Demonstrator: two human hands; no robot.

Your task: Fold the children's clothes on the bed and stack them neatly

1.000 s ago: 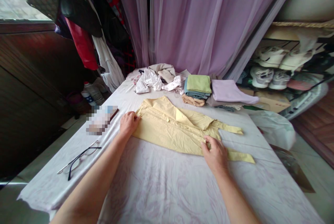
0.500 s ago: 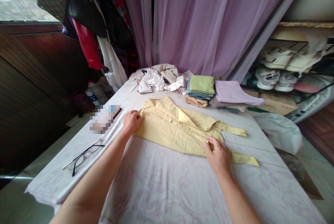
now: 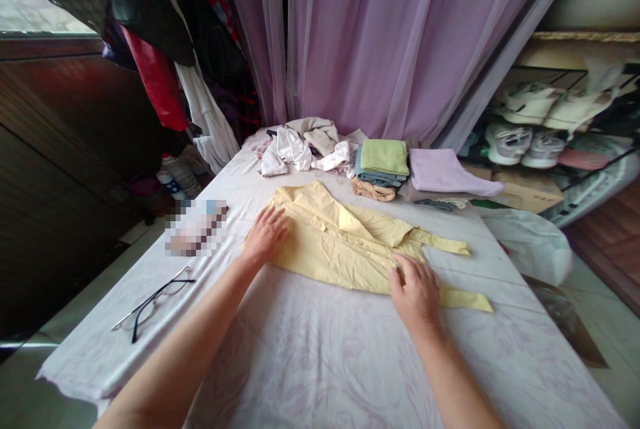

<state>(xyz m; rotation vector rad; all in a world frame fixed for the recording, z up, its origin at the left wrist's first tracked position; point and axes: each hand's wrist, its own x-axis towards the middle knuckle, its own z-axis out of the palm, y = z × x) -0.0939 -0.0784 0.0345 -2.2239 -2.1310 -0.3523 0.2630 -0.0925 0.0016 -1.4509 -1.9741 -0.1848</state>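
Note:
A yellow button-up shirt [image 3: 320, 249] lies folded over on the bed or table cover, its collar to the left and its sleeve ends stretched to the right. My left hand [image 3: 267, 232] rests flat on the collar end, fingers stretched out. Near the sleeve end, my right hand [image 3: 415, 289] lies on the fabric, fingers bent a little and the thumb apart from them. Several buttons show along the front placket between my hands.
Folded green cloth [image 3: 384, 157] tops a small stack, with a lilac garment [image 3: 435, 172] beside it. Loose clothes [image 3: 300, 146] are heaped at the back. Glasses [image 3: 153, 302] and a blurred-out flat object [image 3: 197, 228] lie left. Shoes [image 3: 510, 142] sit on a rack to the right.
My left hand has gone from gripping the shirt's left edge to lying flat farther in on it. My right hand stays put, its fingers flatter. The view has shifted slightly.

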